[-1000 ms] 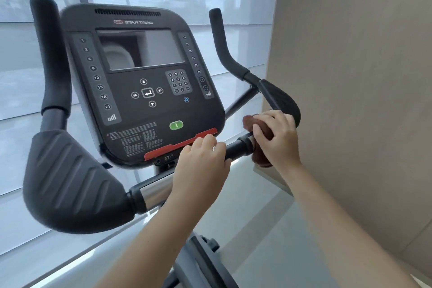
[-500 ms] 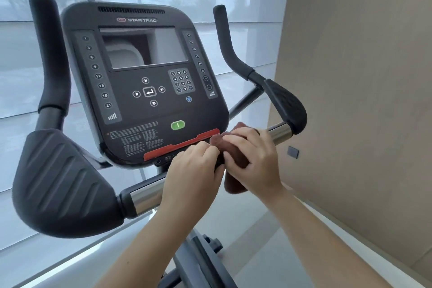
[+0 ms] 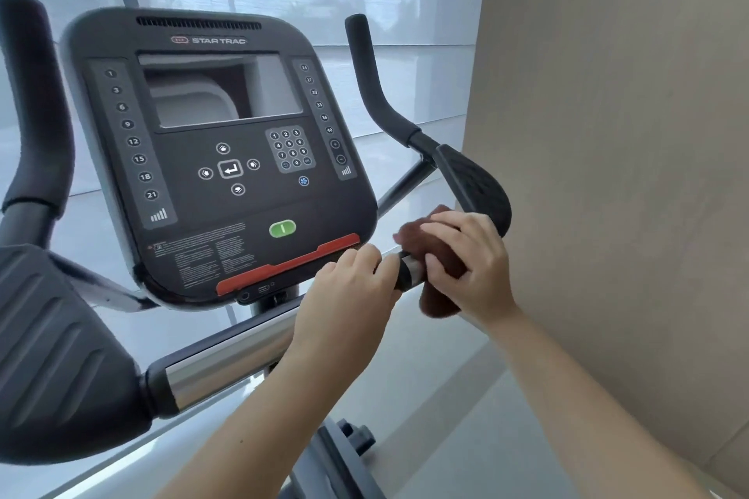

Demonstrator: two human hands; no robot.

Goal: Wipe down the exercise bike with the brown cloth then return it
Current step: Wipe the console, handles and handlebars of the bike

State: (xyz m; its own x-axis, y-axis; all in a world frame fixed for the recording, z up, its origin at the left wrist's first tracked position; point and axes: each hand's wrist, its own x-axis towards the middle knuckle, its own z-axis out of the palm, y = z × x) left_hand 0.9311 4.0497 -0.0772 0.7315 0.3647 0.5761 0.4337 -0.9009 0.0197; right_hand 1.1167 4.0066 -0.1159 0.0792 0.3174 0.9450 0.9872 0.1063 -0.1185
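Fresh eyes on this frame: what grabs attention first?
The black Star Trac console, centre-left, dominates, with its green button and red strip near the bottom edge. Just right of that edge, the right hand grips the brown cloth around the handlebar, and the left hand grips the same bar beside it.

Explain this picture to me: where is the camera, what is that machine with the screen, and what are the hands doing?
No robot here, only a person. The camera sits on their head, looking forward and down, so you see their own arms. The machine is an exercise bike; its console has a screen, number keys and a green button. The left hand grips the handlebar just below the console. The right hand holds a brown cloth against the same bar, beside a black pad. A beige wall stands on the right.
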